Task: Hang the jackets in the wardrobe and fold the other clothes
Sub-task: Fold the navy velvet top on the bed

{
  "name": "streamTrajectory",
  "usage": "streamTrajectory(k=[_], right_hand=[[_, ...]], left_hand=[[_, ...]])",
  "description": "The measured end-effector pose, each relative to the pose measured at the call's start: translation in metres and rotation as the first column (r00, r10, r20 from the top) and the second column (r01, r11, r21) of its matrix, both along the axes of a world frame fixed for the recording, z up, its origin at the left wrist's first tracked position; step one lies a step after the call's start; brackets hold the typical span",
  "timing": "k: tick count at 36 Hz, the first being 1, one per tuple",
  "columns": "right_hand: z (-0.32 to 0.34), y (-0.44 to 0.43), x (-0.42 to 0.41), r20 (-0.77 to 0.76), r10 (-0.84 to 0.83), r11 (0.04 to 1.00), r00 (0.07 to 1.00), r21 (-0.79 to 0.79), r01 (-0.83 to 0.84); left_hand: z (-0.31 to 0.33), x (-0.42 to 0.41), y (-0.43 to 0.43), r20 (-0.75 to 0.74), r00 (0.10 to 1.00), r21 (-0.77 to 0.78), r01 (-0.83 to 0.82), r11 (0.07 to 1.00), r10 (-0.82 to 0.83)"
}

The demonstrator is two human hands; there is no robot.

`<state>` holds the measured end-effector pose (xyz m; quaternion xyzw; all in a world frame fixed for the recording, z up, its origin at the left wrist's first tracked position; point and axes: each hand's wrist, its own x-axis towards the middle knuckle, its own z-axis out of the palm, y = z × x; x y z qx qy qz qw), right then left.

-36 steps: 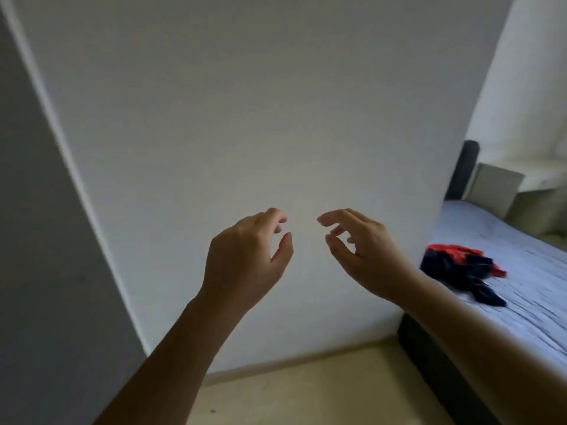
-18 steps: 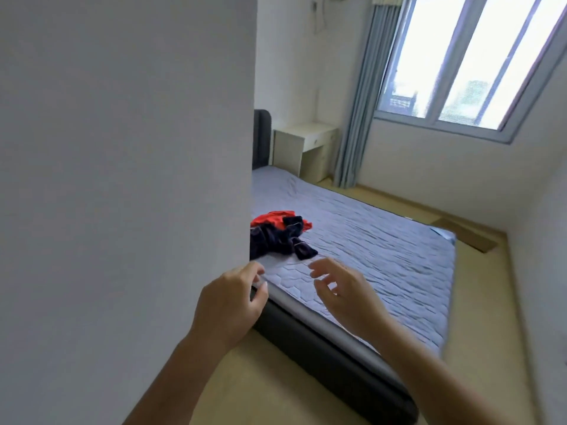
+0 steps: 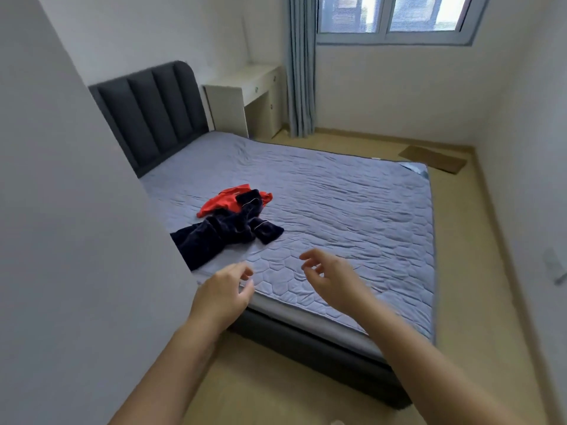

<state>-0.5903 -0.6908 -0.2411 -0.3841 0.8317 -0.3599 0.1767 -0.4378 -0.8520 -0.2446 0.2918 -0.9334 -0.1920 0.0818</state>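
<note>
Here, L hand (image 3: 222,294) & R hand (image 3: 333,280) empty, nr clothes (image 3: 227,230) on bed (image 3: 352,194).

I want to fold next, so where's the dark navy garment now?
In the head view the dark navy garment lies crumpled on the left part of the bed, overlapping the red garment behind it, just beyond the left hand.

Grey bed (image 3: 352,210), white desk (image 3: 245,96), curtain (image 3: 302,72)

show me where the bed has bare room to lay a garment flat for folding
The mattress is bare from the clothes rightward to its far edge and up toward the headboard. Crowded only at left: the dark garment lies over the red garment beside the white panel.
</note>
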Motion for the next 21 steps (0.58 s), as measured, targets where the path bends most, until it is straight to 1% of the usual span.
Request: streamTrajectory(k=[3,6,9,11,14,16,21], right_hand=[[-0.008,-0.031,-0.047,0.057,0.007,0.999,0.998,0.034,-0.009],[-0.016,-0.065,-0.089,0.111,0.039,0.996,0.993,0.072,-0.047],[-0.029,-0.102,-0.12,0.149,0.064,0.991,0.987,0.107,-0.08],[-0.042,-0.125,-0.137,0.181,0.051,0.99,0.982,0.118,-0.073],[-0.066,-0.161,-0.159,0.23,0.043,0.987,0.972,0.139,-0.076],[-0.083,-0.187,-0.177,0.23,0.053,0.98,0.972,0.177,-0.095],[-0.139,-0.253,-0.224,0.244,0.015,0.966,0.97,0.246,-0.077]], left_hand=[[-0.005,-0.039,-0.025,0.049,0.998,0.021,-0.044,0.999,0.043],[-0.016,-0.073,-0.054,0.065,0.994,0.042,-0.093,0.995,0.09],[-0.038,-0.097,-0.081,0.104,0.986,0.082,-0.142,0.986,0.133],[-0.057,-0.111,-0.101,0.146,0.978,0.088,-0.163,0.983,0.149],[-0.089,-0.133,-0.14,0.226,0.963,0.087,-0.173,0.981,0.15],[-0.11,-0.151,-0.174,0.299,0.944,0.076,-0.166,0.983,0.137],[-0.157,-0.206,-0.266,0.493,0.864,0.054,-0.153,0.987,0.107]])
